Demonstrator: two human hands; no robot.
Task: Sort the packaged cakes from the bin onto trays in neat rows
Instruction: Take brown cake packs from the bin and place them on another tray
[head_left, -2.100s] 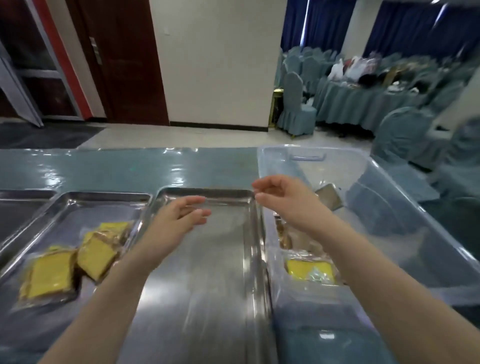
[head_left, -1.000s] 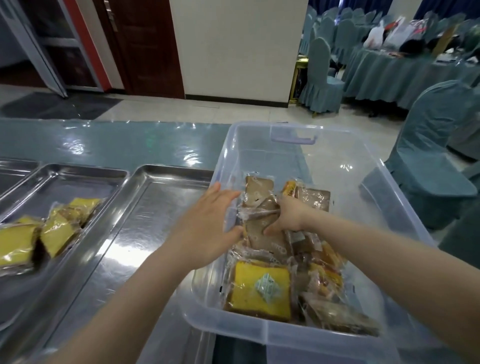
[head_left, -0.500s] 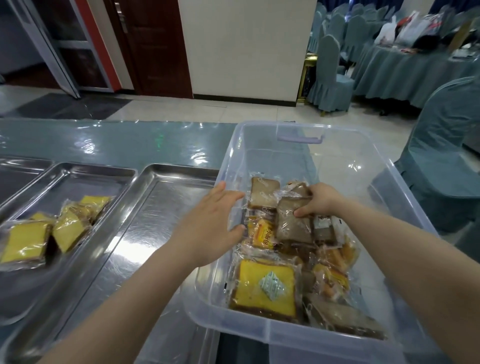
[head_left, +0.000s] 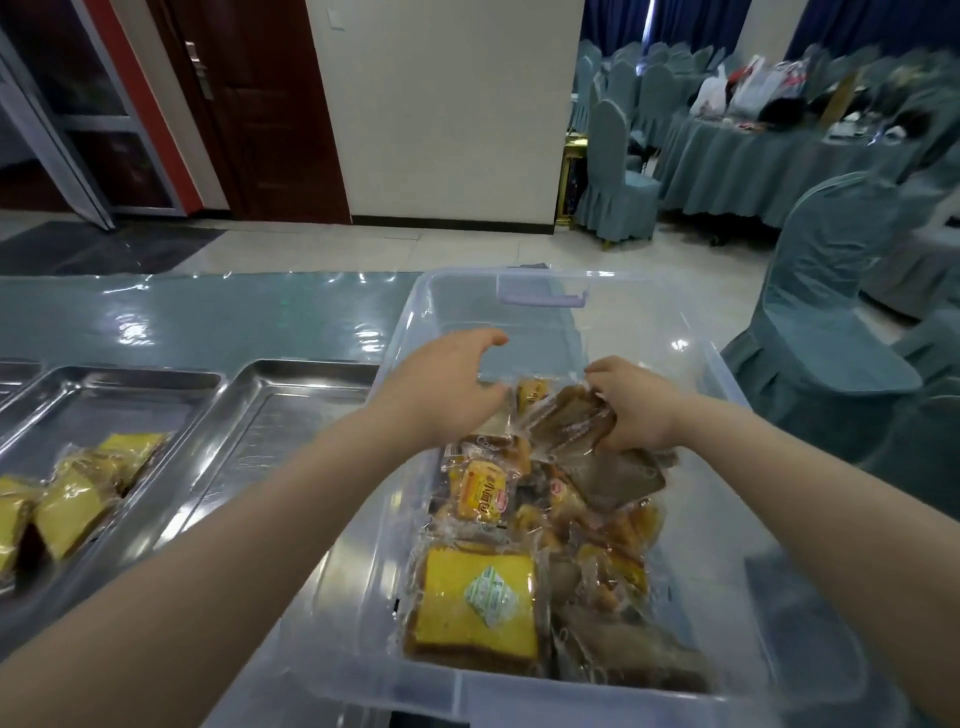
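A clear plastic bin (head_left: 727, 374) holds several packaged cakes: a big yellow one (head_left: 475, 605) near the front, small orange packs (head_left: 480, 491) and brown slices (head_left: 615, 475). My right hand (head_left: 636, 408) is inside the bin, closed on a brown wrapped cake (head_left: 563, 418) and tilting it up. My left hand (head_left: 441, 387) hovers open over the bin's left wall, fingers spread, holding nothing. Left of the bin lies a bare steel tray (head_left: 260, 431). A second tray (head_left: 109, 395) further left carries several yellow wrapped cakes (head_left: 72, 499).
The trays and bin stand on a teal table (head_left: 208, 317) under glossy film. Covered chairs (head_left: 826, 322) stand close on the right. Behind are a white pillar, a dark door and banquet tables with bags.
My view swung from the bare tray to the bin. Both hands went into the bin; the right one gripped a brown cake and lifted it, the left rose over the bin wall.
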